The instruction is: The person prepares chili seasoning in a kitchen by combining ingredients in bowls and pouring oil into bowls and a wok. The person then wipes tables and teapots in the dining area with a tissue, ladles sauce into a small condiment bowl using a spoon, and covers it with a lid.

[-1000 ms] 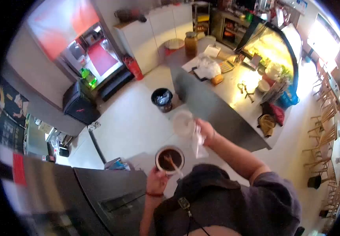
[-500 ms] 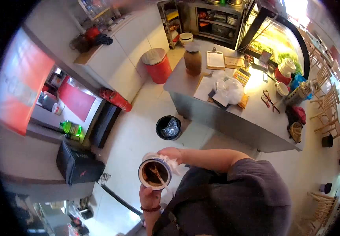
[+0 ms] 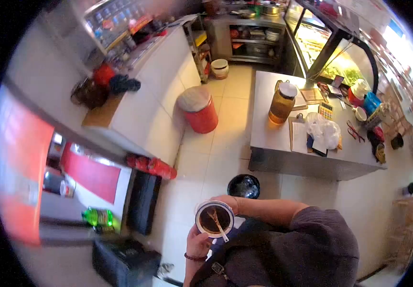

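Note:
My left hand [image 3: 199, 244], with a dark red bead bracelet on its wrist, grips the near side of a white bowl with a blue rim [image 3: 198, 228], thumb up by the edge. Dark brown sauce [image 3: 210, 222] coats the inside. A white spoon [image 3: 222, 231] leans in it, handle over the rim toward my body. Behind the far side, my right hand [image 3: 229, 203] is closed and partly hidden by the bowl. Crumpled white tissue showed at that hand half a second ago; now it is mostly hidden.
A black bin [image 3: 244, 186] stands on the floor just beyond my hands. The metal counter [image 3: 268, 138] holds a jar of amber liquid [image 3: 282, 104], plastic bags [image 3: 322, 130], scissors [image 3: 354, 131] and a calculator [image 3: 326, 111]. A red bucket [image 3: 201, 117] stands by the white partition.
The view has swung, so counter, buckets and bin sit lower in the picture. Both hands and the bowl appear farther right and lower. The white tissue has mostly gone from sight behind the bowl.

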Motion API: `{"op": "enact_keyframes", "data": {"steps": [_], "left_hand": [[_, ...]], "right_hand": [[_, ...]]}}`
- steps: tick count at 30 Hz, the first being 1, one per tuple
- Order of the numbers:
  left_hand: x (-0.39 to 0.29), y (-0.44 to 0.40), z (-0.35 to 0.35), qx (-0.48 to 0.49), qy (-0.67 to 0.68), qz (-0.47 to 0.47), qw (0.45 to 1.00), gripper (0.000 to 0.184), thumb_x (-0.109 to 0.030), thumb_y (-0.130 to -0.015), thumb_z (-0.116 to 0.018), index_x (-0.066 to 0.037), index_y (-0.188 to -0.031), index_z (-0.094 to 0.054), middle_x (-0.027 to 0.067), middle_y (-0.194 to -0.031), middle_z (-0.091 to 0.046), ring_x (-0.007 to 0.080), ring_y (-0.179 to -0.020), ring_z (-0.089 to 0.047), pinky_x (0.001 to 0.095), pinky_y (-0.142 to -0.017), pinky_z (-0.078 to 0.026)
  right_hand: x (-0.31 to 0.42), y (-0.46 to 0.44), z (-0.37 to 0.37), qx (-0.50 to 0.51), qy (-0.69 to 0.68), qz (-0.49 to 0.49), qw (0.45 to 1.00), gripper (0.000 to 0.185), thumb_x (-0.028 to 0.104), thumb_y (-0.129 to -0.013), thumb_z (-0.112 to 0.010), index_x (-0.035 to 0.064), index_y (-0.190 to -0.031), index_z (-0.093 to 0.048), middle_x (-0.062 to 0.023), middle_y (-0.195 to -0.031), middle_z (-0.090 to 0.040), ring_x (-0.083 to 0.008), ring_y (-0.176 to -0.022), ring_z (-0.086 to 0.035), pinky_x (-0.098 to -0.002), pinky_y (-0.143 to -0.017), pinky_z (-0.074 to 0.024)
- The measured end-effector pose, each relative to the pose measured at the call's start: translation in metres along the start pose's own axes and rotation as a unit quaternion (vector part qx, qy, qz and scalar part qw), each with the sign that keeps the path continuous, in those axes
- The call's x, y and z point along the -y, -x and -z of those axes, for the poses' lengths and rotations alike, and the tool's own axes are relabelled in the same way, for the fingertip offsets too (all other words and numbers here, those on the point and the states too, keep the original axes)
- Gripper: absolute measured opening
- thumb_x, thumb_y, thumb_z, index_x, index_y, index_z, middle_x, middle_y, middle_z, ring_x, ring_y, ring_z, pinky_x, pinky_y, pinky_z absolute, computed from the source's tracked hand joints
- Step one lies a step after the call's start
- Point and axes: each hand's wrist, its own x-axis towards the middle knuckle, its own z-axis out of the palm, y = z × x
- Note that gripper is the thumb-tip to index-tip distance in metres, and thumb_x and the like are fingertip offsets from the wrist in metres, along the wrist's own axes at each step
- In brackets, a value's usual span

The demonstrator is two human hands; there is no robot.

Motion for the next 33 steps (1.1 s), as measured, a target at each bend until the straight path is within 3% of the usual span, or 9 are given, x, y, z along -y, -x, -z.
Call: {"op": "enact_keyframes", "data": {"steps": [5,7,9,12,15,20,24,29,33], "left_hand": [[-0.099,-0.093,-0.002,0.087,-0.013,0.056,0.995,0.054,-0.001,-0.070,-0.061,0.003,-0.121,-0.042,0.0130,-0.114,-0.054,0.0242,-0.103,-0.055,0.0364,-0.089,-0.046],[-0.119,-0.140,0.007,0.106,-0.023,0.073,0.991,0.055,-0.003,-0.071,-0.062,0.003,-0.122,-0.041,0.0130,-0.115,-0.053,0.0241,-0.103,-0.055,0.0360,-0.088,-0.047],[-0.141,-0.193,0.010,0.129,-0.049,0.074,0.988,0.060,-0.003,-0.070,-0.061,0.003,-0.125,-0.038,0.0132,-0.118,-0.052,0.0242,-0.104,-0.054,0.0360,-0.089,-0.046],[-0.181,-0.256,-0.005,0.127,-0.057,0.070,0.988,0.062,-0.003,-0.070,-0.062,0.003,-0.126,-0.037,0.0153,-0.124,-0.047,0.0274,-0.113,-0.049,0.0402,-0.096,-0.041],[-0.222,-0.321,0.007,0.110,-0.046,0.073,0.990,0.064,-0.006,-0.070,-0.064,0.002,-0.127,-0.036,0.0133,-0.125,-0.046,0.0271,-0.114,-0.048,0.0408,-0.096,-0.042],[-0.284,-0.421,-0.021,0.102,-0.074,0.108,0.986,0.066,-0.012,-0.068,-0.064,0.003,-0.126,-0.036,0.0151,-0.120,-0.050,0.0275,-0.103,-0.056,0.0382,-0.086,-0.050],[-0.312,-0.526,-0.065,0.158,-0.095,0.076,0.980,0.062,-0.017,-0.074,-0.059,-0.001,-0.129,-0.035,0.0126,-0.126,-0.047,0.0282,-0.113,-0.048,0.0467,-0.096,-0.039],[-0.336,-0.683,-0.105,0.113,-0.076,0.085,0.987,0.056,-0.012,-0.072,-0.059,0.004,-0.122,-0.039,0.0157,-0.116,-0.052,0.0264,-0.099,-0.057,0.0392,-0.083,-0.050],[-0.349,-0.790,-0.206,0.183,-0.106,0.087,0.973,0.057,-0.014,-0.073,-0.058,0.004,-0.123,-0.038,0.0147,-0.117,-0.051,0.0248,-0.101,-0.057,0.0375,-0.083,-0.051]], "right_hand": [[0.056,-0.045,0.035,-0.087,0.347,0.378,0.854,0.032,0.026,-0.091,-0.048,-0.0007,-0.106,-0.056,-0.0088,-0.102,-0.062,-0.0151,-0.089,-0.060,-0.0289,-0.079,-0.0497],[0.095,-0.047,0.032,-0.256,-0.112,0.154,0.948,0.038,0.033,-0.090,-0.047,0.0003,-0.106,-0.056,-0.0092,-0.105,-0.061,-0.0179,-0.090,-0.061,-0.0316,-0.079,-0.0499],[0.131,-0.037,0.037,-0.277,-0.160,0.186,0.929,0.044,0.041,-0.088,-0.049,0.0020,-0.108,-0.055,-0.0095,-0.103,-0.061,-0.0211,-0.089,-0.061,-0.0353,-0.079,-0.0496],[0.174,-0.034,0.090,-0.323,-0.269,0.311,0.852,0.032,0.028,-0.084,-0.051,0.0048,-0.106,-0.053,-0.0116,-0.093,-0.059,-0.0262,-0.087,-0.059,-0.0406,-0.082,-0.0476],[0.222,-0.040,0.126,-0.279,-0.178,0.381,0.863,0.028,0.017,-0.081,-0.049,0.0030,-0.106,-0.052,-0.0131,-0.094,-0.059,-0.0279,-0.090,-0.058,-0.0411,-0.083,-0.0468],[0.337,-0.040,0.135,-0.485,-0.118,0.390,0.774,0.026,0.009,-0.083,-0.054,-0.0015,-0.106,-0.052,-0.0099,-0.094,-0.059,-0.0204,-0.085,-0.059,-0.0339,-0.071,-0.0493],[0.462,-0.004,0.130,-0.533,-0.053,0.419,0.733,0.019,0.010,-0.085,-0.052,-0.0021,-0.099,-0.056,-0.0086,-0.086,-0.061,-0.0181,-0.074,-0.061,-0.0313,-0.066,-0.0500],[0.554,0.040,0.261,-0.548,-0.097,0.523,0.645,0.022,0.014,-0.089,-0.048,-0.0006,-0.105,-0.053,-0.0118,-0.093,-0.060,-0.0223,-0.085,-0.061,-0.0352,-0.076,-0.0499],[0.647,0.105,0.251,-0.435,-0.151,0.614,0.641,0.027,0.023,-0.091,-0.044,0.0009,-0.101,-0.055,-0.0110,-0.088,-0.060,-0.0225,-0.077,-0.061,-0.0342,-0.066,-0.0499]]}}
